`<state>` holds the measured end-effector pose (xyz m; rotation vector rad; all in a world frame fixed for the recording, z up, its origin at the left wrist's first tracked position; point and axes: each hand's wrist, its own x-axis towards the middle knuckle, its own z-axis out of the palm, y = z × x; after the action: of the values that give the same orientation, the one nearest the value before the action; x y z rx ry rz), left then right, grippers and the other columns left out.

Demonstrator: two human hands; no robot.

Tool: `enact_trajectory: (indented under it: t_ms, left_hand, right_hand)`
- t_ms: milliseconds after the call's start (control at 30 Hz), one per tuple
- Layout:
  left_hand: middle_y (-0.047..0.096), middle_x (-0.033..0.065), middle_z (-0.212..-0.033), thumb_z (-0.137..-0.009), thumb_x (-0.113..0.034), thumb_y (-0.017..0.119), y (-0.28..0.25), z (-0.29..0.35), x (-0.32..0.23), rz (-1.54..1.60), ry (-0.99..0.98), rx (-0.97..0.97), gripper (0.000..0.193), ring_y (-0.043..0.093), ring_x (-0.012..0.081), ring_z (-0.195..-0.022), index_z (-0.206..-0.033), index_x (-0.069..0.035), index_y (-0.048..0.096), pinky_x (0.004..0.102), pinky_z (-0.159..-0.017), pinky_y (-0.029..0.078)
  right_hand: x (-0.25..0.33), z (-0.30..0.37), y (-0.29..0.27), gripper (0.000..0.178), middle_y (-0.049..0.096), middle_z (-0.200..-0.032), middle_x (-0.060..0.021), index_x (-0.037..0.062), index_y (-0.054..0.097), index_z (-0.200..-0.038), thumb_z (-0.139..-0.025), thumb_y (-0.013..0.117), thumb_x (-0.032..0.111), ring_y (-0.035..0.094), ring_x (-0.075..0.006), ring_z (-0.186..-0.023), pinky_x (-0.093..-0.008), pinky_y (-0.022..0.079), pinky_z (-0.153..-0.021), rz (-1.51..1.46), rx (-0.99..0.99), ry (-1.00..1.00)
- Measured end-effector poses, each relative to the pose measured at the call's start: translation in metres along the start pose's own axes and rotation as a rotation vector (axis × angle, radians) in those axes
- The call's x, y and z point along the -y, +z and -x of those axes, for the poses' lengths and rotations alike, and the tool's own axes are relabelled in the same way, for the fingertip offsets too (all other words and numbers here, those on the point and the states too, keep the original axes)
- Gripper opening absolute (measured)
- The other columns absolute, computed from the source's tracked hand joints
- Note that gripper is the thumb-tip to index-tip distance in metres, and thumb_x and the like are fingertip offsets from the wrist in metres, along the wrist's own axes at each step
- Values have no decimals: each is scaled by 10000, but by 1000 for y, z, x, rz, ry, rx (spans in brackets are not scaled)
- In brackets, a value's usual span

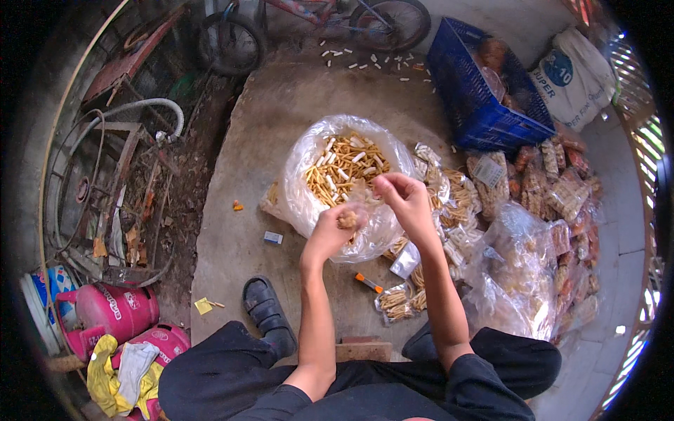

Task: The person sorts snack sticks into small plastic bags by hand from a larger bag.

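Note:
A large clear plastic bag (293,172) stands with its mouth wide between my feet. It is filled with tan stick snacks (361,167), with white pieces scattered among them. Over its near edge, my left hand (325,237) curls round a small bundle of tan sticks (347,219), seen end-on; clear film seems to surround it. My right hand (413,205) hovers over the bag's right side, thumb and fingertips pressed together. Whatever they may pinch is too small to make out.
Small packed bags of sticks (460,200) lie to the right, beside a clear bag (516,266) and a blue crate (456,91). An orange-black cutter (368,283) and a small box (273,238) rest on the floor. Pink gas cylinders (116,316) stand left; a bicycle (316,17) is behind.

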<state>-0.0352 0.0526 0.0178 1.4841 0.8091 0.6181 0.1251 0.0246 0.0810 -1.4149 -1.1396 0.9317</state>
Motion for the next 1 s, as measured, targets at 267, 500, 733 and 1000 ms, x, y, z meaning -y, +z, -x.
enact_trajectory:
  t_ms: [267,500,733,1000]
  left_hand:
    - [640,56,-996,-803,-117,676,-31,18,11,-36,-114,-313,239,579,104,-892,-997,7,611,253,-795,474]
    - [651,44,-952,-803,-124,675,-21,21,9,-1,-121,-282,300,572,90,-894,-1050,23,587,246,-814,455]
    - [654,108,-1018,-802,-157,674,-17,19,2,-27,-83,-273,350,612,140,-915,-1082,29,577,289,-812,467]
    - [660,125,-970,-799,-167,680,-15,17,-3,-29,-90,-232,352,623,146,-875,-1080,21,582,287,-787,477]
  right_hand:
    - [-107,10,30,257,578,-966,-186,-8,567,-931,-726,636,130,558,-313,-948,-422,473,-775,1046,208,-10]
    - [-117,15,40,330,593,-958,-128,38,525,-973,-662,637,54,563,-278,-965,-367,497,-750,1377,265,29]
    - [-108,12,35,370,619,-876,-124,56,513,-963,-628,670,54,610,-276,-861,-370,510,-725,1346,401,56]
    - [-98,16,21,281,614,-709,-173,65,539,-940,-680,630,125,621,-335,-706,-417,506,-629,1085,308,-37]
